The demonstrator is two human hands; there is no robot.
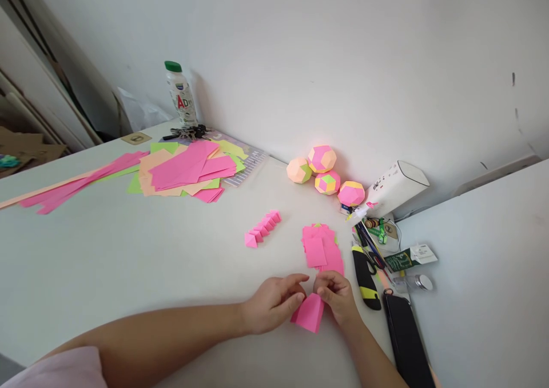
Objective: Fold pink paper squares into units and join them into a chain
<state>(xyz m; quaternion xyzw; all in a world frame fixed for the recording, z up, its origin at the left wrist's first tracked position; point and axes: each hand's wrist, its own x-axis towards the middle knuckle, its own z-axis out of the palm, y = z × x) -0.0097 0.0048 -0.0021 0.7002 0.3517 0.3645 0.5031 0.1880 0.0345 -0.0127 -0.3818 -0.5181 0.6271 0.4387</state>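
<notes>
Head view, right hand [338,299] pinching a creased pink sheet [310,316] low over the white table [171,256], left hand [272,303] half-curled at the sheet's left edge, its grip not determinable, pink paper stack [316,252] just beyond, folded pink row [262,229] farther left.

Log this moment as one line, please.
right hand: holding creased pink paper sheet | left hand: at sheet's left edge | beyond: mostly pink flat paper pile | row of folded pink paper pieces

open tabletop [150,256] between left hand [271,304] and folded row [259,232], paper stack [316,252] before right hand [341,299], black tool [365,276] rightward
</notes>
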